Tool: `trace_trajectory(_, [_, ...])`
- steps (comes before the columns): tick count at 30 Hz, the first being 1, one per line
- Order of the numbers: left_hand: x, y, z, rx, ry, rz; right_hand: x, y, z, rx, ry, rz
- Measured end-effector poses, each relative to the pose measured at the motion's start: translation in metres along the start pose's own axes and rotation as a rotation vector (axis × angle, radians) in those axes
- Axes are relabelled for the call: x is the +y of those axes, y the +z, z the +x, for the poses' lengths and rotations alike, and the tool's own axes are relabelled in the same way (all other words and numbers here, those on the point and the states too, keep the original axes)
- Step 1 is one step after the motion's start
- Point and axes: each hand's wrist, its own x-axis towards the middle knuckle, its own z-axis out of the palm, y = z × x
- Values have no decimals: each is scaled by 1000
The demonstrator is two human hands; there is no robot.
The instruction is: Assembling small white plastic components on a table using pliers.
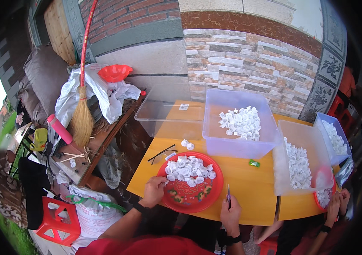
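Observation:
A red round plate [190, 203] sits at the front of the yellow table, with a heap of small white plastic pieces [188, 168] on its far half. At its left rim, my left hand [153, 193] has its fingertips pinched on one small white plastic piece [165, 183]. To the right of the plate, my right hand [231, 216] is closed around a slim tool [228, 192] with a dark handle and a thin metal tip pointing away from me. The tool's exact kind is too small to make out.
Beyond the plate stand a translucent bin [240, 146] of white pieces and a clear tub [168, 125]. Glasses [162, 154] and a green packet [254, 163] lie nearby. At right, another person's hands [338, 204] work by further bins [304, 170]. A broom [82, 117] leans left.

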Motion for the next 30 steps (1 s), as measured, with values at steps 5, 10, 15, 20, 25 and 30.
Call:
trace_trajectory(5, [8, -10, -6, 55, -23, 8, 5, 4, -1, 79, -108, 19])
trace_trajectory(10, [41, -27, -5, 131, 84, 115, 9, 2, -2, 53, -129, 28])
trace_trajectory(15, [59, -20, -18, -33, -88, -216, 6, 1, -6, 81, -117, 28])
trace_trajectory(20, [70, -11, -18, -250, -255, -560, 16, 6, -12, 110, -57, -26])
trace_trajectory(25, [70, -8, -17, -215, -237, -783, 14, 7, -13, 38, -23, -232])
trace_trajectory(30, [71, -2, -4, -299, -470, -1036, -12, 5, -10, -58, 44, -369])
